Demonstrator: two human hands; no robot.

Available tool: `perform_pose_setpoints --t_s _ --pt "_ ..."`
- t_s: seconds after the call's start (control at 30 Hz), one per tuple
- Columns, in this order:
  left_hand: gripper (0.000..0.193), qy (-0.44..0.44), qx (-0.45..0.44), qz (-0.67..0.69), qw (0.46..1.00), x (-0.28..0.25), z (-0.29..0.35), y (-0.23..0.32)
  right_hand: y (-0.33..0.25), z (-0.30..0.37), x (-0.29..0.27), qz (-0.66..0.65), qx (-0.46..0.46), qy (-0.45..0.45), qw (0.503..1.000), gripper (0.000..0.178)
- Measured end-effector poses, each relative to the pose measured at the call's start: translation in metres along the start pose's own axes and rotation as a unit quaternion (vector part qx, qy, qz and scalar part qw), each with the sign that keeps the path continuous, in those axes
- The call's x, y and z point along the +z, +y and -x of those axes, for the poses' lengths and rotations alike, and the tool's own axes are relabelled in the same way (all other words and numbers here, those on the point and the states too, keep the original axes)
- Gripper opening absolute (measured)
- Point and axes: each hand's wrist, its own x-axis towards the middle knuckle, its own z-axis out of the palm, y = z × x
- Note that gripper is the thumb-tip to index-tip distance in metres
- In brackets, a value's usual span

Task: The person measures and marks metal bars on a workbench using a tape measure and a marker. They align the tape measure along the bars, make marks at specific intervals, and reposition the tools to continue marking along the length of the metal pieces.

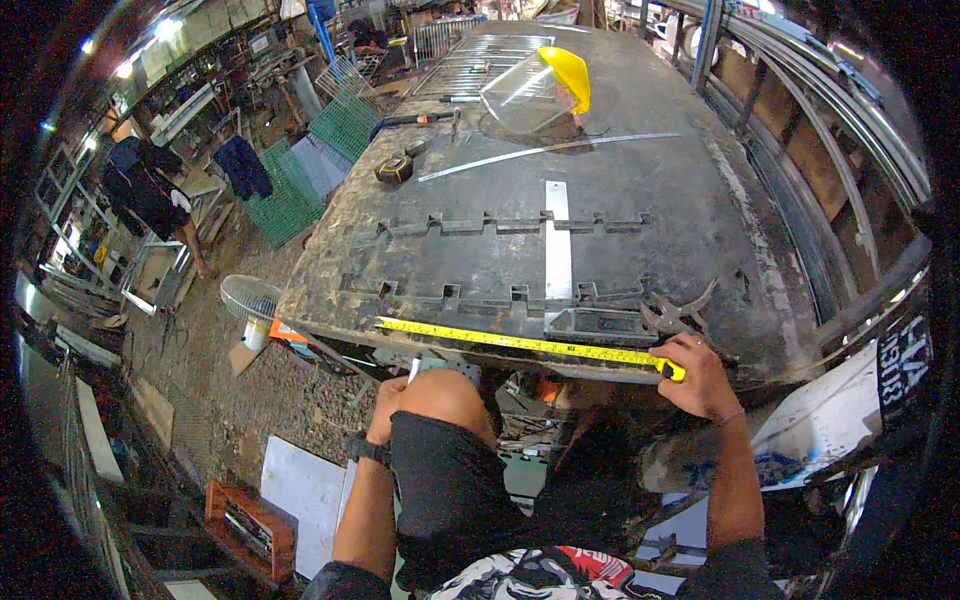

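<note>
My right hand (697, 378) is closed around the yellow case of a tape measure (671, 371) at the table's near edge. Its yellow blade (520, 343) lies stretched leftward along that edge. Low beside my raised knee, my left hand (388, 408) is closed on a thin white stick (414, 371), whose exact kind I cannot make out. Beyond the blade lie two notched metal strips (435, 295), with a flat steel ruler (557, 255) reaching across from one to the other. Metal locking pliers (684, 312) rest just past my right hand, beside a small rectangular metal frame (603, 322).
On the dark table (640, 190) are a yellow face shield (565, 78), a second tape measure (394, 168), a hammer (430, 118) and a long thin strip (545, 156). A fan (251, 297) stands left; a person (150, 190) is farther off. Metal lengths (840, 110) line the right side.
</note>
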Motion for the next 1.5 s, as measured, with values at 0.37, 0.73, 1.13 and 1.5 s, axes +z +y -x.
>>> perform_pose_setpoints --t_s 0.37,0.73,1.13,1.5 --pt "0.055 -0.249 0.384 0.301 0.837 0.132 0.122 0.238 -0.004 -0.002 0.002 -0.017 0.017 -0.005 1.000 0.046" --pt "0.049 -0.444 0.396 0.520 0.613 0.215 0.100 0.282 -0.003 0.003 0.003 -0.003 -0.002 0.003 1.000 0.045" --pt "0.015 -0.273 0.245 -0.084 0.927 0.185 0.080 0.243 0.003 -0.001 0.003 -0.025 0.024 -0.001 0.999 0.049" --pt "0.029 -0.347 0.277 -0.346 0.827 0.236 0.059 0.161 0.000 -0.002 0.002 -0.020 0.025 0.001 0.999 0.048"
